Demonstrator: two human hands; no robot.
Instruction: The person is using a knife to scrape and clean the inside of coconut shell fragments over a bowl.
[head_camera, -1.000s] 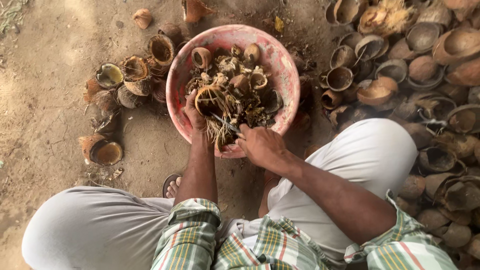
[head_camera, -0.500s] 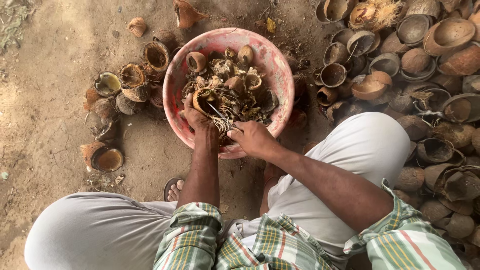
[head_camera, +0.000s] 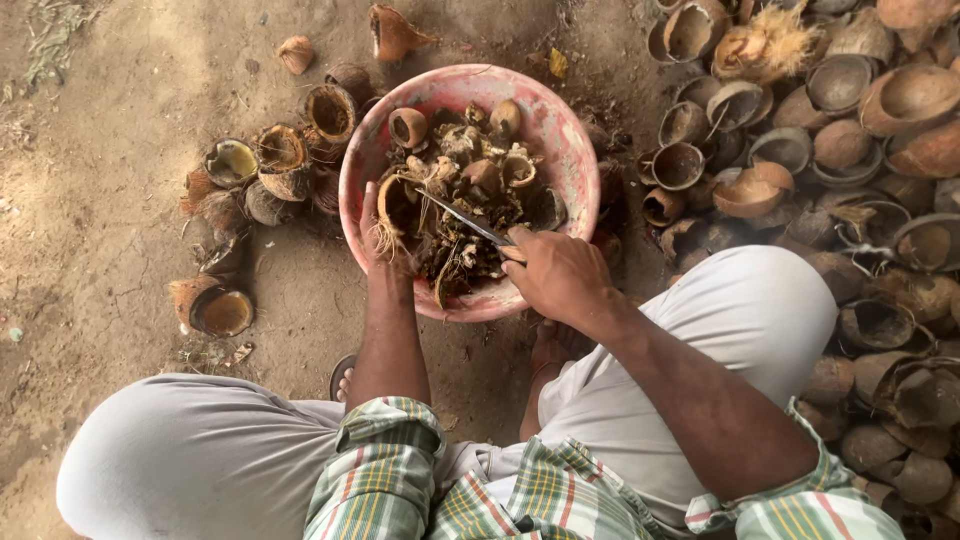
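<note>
my left hand grips a fibrous coconut shell half inside the pink basin (full of husk scraps), right hand clamped on a knife prying into it.

My left hand's palm is hidden behind the coconut shell it grips, the knife handle vanishes inside my right hand, and the shell pile runs off the right edge.
</note>
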